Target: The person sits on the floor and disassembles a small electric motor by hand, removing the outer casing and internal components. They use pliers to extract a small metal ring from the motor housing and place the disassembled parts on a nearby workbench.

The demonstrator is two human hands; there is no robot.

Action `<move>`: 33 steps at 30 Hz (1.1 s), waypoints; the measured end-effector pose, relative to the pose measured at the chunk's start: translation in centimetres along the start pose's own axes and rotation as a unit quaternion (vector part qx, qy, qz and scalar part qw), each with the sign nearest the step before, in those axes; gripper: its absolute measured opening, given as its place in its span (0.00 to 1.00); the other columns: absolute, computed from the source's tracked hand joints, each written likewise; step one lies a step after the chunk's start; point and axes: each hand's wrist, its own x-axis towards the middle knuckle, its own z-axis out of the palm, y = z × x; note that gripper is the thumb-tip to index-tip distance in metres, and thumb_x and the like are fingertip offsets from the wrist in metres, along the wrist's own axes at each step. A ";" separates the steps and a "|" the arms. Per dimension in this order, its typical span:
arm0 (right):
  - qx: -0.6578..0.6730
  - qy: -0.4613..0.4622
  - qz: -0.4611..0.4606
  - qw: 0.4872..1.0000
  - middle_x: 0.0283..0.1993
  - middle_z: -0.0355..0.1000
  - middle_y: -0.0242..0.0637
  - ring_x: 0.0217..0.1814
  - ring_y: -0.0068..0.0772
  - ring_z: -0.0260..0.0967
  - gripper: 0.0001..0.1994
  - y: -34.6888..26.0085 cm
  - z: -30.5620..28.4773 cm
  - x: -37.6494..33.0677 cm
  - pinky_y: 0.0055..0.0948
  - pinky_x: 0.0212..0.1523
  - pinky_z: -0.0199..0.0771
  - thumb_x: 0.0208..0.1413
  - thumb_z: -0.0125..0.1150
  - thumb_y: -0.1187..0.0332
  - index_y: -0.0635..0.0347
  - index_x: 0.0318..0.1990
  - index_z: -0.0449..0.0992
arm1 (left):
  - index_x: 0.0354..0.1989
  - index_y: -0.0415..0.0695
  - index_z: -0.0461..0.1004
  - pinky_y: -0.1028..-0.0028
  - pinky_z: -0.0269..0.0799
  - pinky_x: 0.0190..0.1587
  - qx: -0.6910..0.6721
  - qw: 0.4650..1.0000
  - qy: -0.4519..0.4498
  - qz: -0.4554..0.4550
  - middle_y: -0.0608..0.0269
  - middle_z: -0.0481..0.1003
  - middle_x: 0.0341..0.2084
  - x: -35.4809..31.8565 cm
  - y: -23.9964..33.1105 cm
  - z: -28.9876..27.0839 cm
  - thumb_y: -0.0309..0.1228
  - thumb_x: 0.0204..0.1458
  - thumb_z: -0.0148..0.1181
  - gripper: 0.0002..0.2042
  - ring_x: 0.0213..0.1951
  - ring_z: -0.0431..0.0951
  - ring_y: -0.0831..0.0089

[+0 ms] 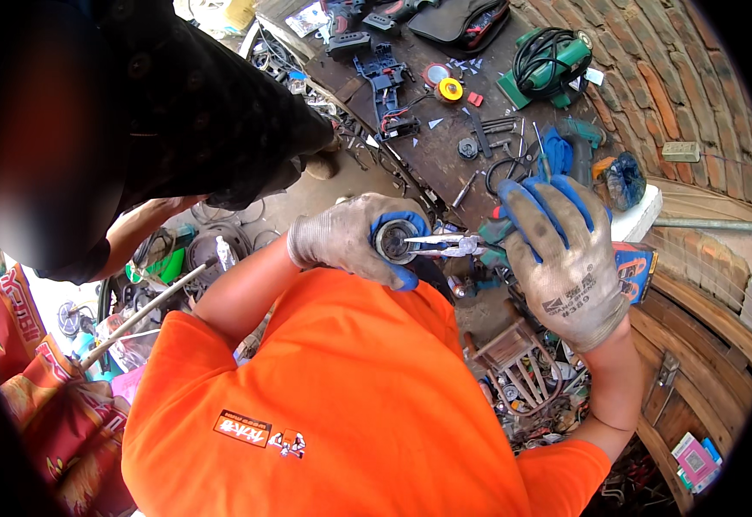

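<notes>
My left hand (341, 231), in a grey-white work glove with blue on the fingers, is closed round a short metal cylinder (391, 231). The cylinder's round end faces up and its inside looks dark. A pair of long-nose pliers (460, 250) with green handles reaches in from the right, its tips at the cylinder's mouth. My right hand (565, 258), gloved the same way, grips those handles, partly covering them. Whether the jaws pinch anything inside the cylinder I cannot tell. Just beyond my right fingers a screwdriver (540, 142) shows, its lower part hidden.
On the dark workbench (432, 168) ahead lie an opened tool housing (382, 82), a yellow tape roll (450, 90), a green corded power tool (548, 67) and a black case (460, 26). Another person (212, 112) stands at the left. A wooden rack (522, 370) and scattered parts are below right.
</notes>
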 end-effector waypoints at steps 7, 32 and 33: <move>-0.005 0.011 -0.025 1.000 0.60 0.72 0.38 0.62 0.44 0.67 0.05 -0.4 -0.8 0.5 0.55 0.63 0.69 0.47 0.67 0.72 0.60 0.32 0.80 | 0.47 0.41 0.77 0.70 0.75 0.42 -0.050 0.997 -0.064 0.020 0.62 0.80 0.37 0.2 -0.5 -0.5 0.37 0.38 0.81 0.28 0.38 0.79 0.72; -0.050 -0.008 0.027 0.998 0.59 0.71 0.38 0.62 0.47 0.67 0.05 -0.1 -2.2 0.4 0.55 0.62 0.69 0.48 0.65 0.74 0.63 0.32 0.78 | 0.50 0.41 0.78 0.71 0.76 0.39 -0.012 0.987 -0.159 0.013 0.62 0.80 0.35 1.9 0.0 -0.9 0.38 0.40 0.81 0.28 0.36 0.79 0.73; -0.075 0.002 0.044 0.996 0.56 0.73 0.40 0.59 0.45 0.70 0.04 0.7 -1.6 0.1 0.54 0.63 0.66 0.51 0.64 0.71 0.61 0.33 0.80 | 0.48 0.41 0.79 0.72 0.76 0.38 0.005 0.989 -0.131 0.066 0.63 0.81 0.35 1.8 -1.0 -0.6 0.37 0.40 0.81 0.26 0.35 0.79 0.74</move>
